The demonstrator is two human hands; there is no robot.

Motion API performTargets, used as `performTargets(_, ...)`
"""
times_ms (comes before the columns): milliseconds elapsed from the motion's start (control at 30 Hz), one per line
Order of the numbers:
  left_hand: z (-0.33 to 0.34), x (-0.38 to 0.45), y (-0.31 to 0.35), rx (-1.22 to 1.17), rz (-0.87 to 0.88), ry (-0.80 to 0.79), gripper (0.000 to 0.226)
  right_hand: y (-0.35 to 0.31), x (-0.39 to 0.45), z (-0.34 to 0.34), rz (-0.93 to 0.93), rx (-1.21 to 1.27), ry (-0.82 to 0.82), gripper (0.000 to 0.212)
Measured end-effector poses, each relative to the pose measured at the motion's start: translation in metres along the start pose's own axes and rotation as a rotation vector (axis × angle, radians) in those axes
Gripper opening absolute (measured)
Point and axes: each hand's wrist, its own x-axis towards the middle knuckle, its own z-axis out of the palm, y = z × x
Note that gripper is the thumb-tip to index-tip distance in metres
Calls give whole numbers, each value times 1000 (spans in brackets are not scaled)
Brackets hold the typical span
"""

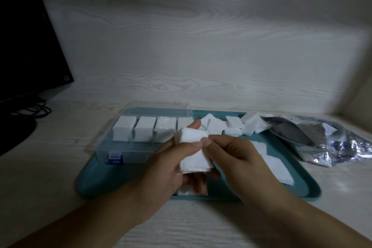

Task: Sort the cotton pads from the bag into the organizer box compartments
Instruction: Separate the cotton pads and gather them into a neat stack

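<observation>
Left hand [171,165] gripped a stack of cotton pads [194,150] above the teal tray [302,185], thumb on top. Right hand [237,157] pinched the stack's right edge. Organizer box [128,147] sat on the tray's left part, its far-row compartments filled with pads. Loose pads [231,127] lay on the tray's far and right parts. Silver bag [322,141] lay just right of the tray.

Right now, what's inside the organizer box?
The organizer box shows four back compartments filled with stacked cotton pads. The left hand and its held stack hide the right end; the front row is unclear.
</observation>
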Motion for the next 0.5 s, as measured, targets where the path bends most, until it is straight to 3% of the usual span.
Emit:
performTargets(133, -5, 0, 1, 59, -44, -28, 49, -3, 0, 0, 8, 228, 35, 18)
performTargets(233, -4, 0, 5, 275, -30, 68, 53, -1, 3, -4, -49, 158, 160, 13)
performTargets(300, -3, 1, 6, 428, 70, 193, 58, 3, 5, -7, -70, -9, 238, 13)
performTargets(367, -1, -1, 6, 519, 215, 219, 66, 5, 5, -8, -68, -72, 257, 16)
performTargets(500, 0, -5, 2, 647, 351, 197, 44, 5, 4, -4, -48, -26, 251, 16)
